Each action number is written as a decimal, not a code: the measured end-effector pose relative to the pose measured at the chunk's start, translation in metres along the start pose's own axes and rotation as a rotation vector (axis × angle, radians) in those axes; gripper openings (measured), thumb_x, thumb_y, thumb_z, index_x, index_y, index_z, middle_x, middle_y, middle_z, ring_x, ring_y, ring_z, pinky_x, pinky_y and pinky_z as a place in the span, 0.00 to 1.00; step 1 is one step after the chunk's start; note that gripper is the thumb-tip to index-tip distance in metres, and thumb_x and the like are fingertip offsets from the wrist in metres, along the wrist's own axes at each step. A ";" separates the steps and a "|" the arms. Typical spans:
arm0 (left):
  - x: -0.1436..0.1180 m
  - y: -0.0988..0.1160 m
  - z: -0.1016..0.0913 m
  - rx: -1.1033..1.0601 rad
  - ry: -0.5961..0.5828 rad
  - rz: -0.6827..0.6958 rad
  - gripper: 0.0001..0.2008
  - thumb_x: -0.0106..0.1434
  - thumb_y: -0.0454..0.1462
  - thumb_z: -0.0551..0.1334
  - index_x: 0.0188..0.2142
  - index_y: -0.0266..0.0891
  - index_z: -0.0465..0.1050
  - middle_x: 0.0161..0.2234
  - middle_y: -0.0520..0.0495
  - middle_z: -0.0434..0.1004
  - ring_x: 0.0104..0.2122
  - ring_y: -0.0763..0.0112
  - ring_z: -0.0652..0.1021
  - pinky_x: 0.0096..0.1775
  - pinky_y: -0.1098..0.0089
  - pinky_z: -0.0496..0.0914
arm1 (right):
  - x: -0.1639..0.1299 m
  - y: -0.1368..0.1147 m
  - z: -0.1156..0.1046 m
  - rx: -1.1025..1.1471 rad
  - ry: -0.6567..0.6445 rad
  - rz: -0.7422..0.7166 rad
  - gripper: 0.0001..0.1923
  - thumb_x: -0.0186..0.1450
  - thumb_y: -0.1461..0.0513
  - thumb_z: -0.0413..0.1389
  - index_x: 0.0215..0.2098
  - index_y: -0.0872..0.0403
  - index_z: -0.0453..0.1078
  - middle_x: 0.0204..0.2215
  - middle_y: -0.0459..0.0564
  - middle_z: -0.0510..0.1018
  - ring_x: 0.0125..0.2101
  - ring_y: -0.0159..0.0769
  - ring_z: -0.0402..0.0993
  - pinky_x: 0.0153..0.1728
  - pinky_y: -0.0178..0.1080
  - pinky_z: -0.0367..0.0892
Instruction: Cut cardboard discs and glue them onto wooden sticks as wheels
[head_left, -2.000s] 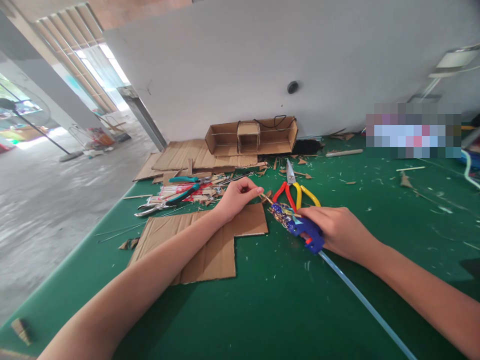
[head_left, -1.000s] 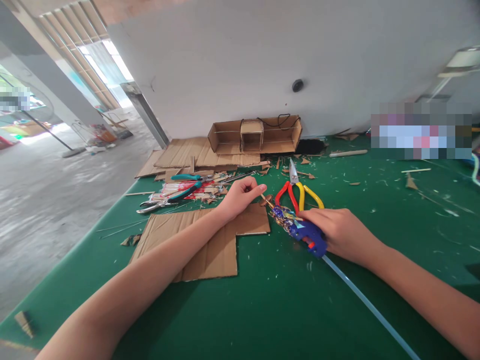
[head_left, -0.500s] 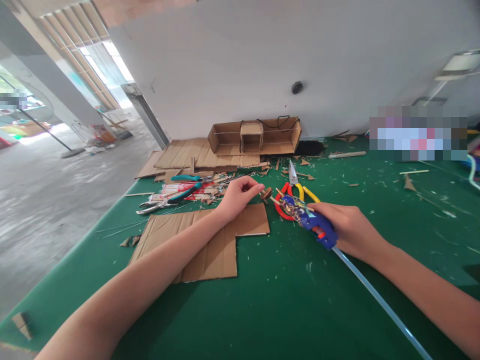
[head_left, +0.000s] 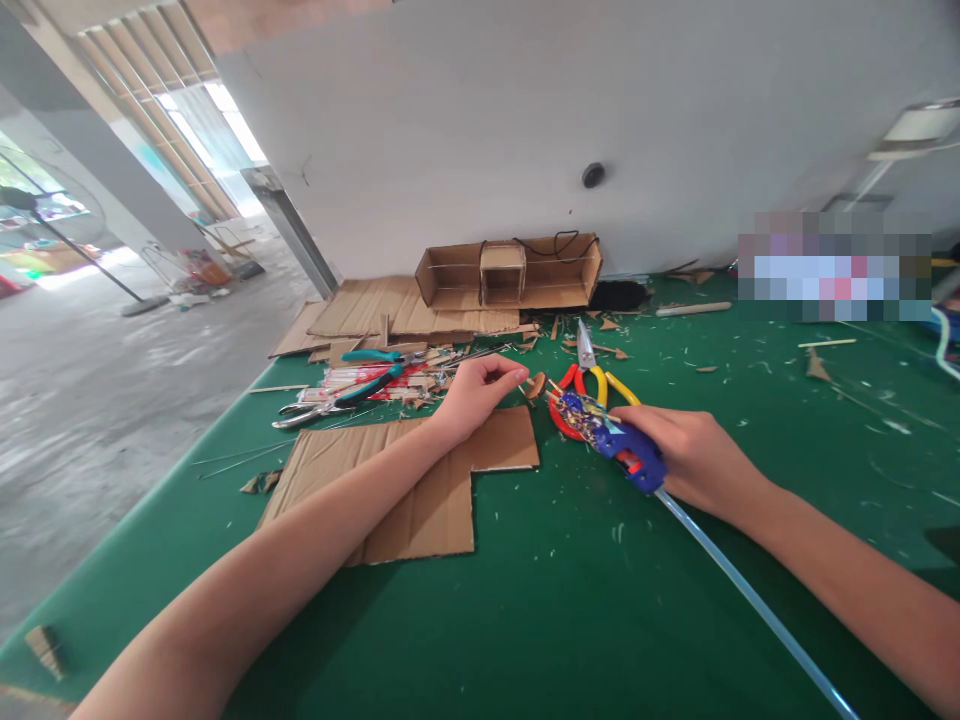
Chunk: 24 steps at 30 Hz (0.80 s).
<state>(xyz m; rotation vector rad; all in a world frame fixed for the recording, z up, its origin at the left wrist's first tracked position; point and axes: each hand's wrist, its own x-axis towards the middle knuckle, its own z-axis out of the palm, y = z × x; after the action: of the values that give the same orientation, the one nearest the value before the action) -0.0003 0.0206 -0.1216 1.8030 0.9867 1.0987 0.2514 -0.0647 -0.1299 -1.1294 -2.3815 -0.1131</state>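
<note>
Between the pinched thumb and fingers of my left hand [head_left: 484,395] is a small brown cardboard piece [head_left: 536,385], apparently on a thin stick. My right hand [head_left: 701,455] is closed around a blue glue gun [head_left: 634,455], its tip pointing left toward that piece with a small gap between them. A long clear glue stick [head_left: 750,580] sticks out of the gun's back end. Just behind the gun lie scissors [head_left: 586,355] with red and yellow handles, partly covered by it. Under my left forearm rests a notched cardboard sheet [head_left: 427,510].
Teal-handled pliers [head_left: 371,385] lie on red-and-white packets at the left, among cardboard scraps and thin sticks. A cardboard box with compartments [head_left: 559,280] stands against the wall [head_left: 480,130]. Small debris is scattered over the green tabletop [head_left: 570,610].
My right hand and the glue gun have shifted slightly left. The small cardboard piece in my left hand has turned a little, showing more of its flat side.
</note>
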 end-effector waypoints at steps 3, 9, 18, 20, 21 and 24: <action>0.000 0.000 0.000 -0.008 -0.019 -0.003 0.12 0.56 0.44 0.62 0.31 0.36 0.75 0.32 0.47 0.77 0.32 0.71 0.73 0.37 0.70 0.66 | 0.001 -0.002 0.000 -0.010 0.001 -0.013 0.11 0.63 0.59 0.50 0.42 0.56 0.66 0.34 0.54 0.78 0.31 0.40 0.76 0.27 0.38 0.68; 0.000 -0.002 0.001 -0.055 -0.041 -0.017 0.13 0.57 0.45 0.61 0.33 0.36 0.76 0.36 0.45 0.78 0.34 0.70 0.74 0.37 0.69 0.67 | 0.002 -0.004 -0.001 -0.024 0.025 -0.030 0.12 0.63 0.59 0.50 0.43 0.56 0.66 0.33 0.54 0.79 0.30 0.40 0.76 0.26 0.38 0.68; -0.001 0.000 0.001 -0.060 -0.054 -0.033 0.13 0.57 0.44 0.62 0.34 0.36 0.76 0.34 0.45 0.78 0.33 0.70 0.75 0.36 0.69 0.68 | 0.001 -0.003 0.000 -0.058 0.007 -0.028 0.12 0.64 0.59 0.49 0.43 0.56 0.65 0.33 0.54 0.78 0.30 0.41 0.76 0.26 0.38 0.67; -0.001 0.001 0.001 -0.057 -0.057 -0.033 0.13 0.57 0.44 0.62 0.34 0.36 0.76 0.34 0.45 0.78 0.33 0.70 0.75 0.36 0.70 0.68 | 0.001 -0.003 -0.001 -0.060 -0.001 -0.026 0.12 0.64 0.58 0.49 0.43 0.56 0.65 0.34 0.54 0.78 0.30 0.41 0.76 0.26 0.38 0.67; -0.001 0.002 0.001 -0.055 -0.060 -0.030 0.13 0.57 0.44 0.61 0.35 0.37 0.76 0.35 0.45 0.78 0.33 0.70 0.75 0.36 0.70 0.68 | 0.001 -0.003 -0.001 -0.060 -0.006 -0.025 0.12 0.64 0.58 0.49 0.43 0.56 0.65 0.34 0.54 0.78 0.31 0.41 0.76 0.26 0.38 0.67; -0.002 0.003 0.000 -0.030 -0.061 -0.019 0.12 0.57 0.43 0.61 0.36 0.37 0.77 0.35 0.45 0.78 0.34 0.70 0.75 0.36 0.69 0.68 | 0.001 -0.003 -0.001 -0.060 -0.004 -0.023 0.12 0.64 0.58 0.49 0.43 0.56 0.65 0.34 0.55 0.79 0.31 0.41 0.76 0.27 0.38 0.67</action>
<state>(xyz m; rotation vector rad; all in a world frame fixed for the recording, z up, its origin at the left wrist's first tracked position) 0.0002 0.0176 -0.1193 1.7883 0.9447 1.0356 0.2488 -0.0660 -0.1286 -1.1313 -2.4098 -0.1915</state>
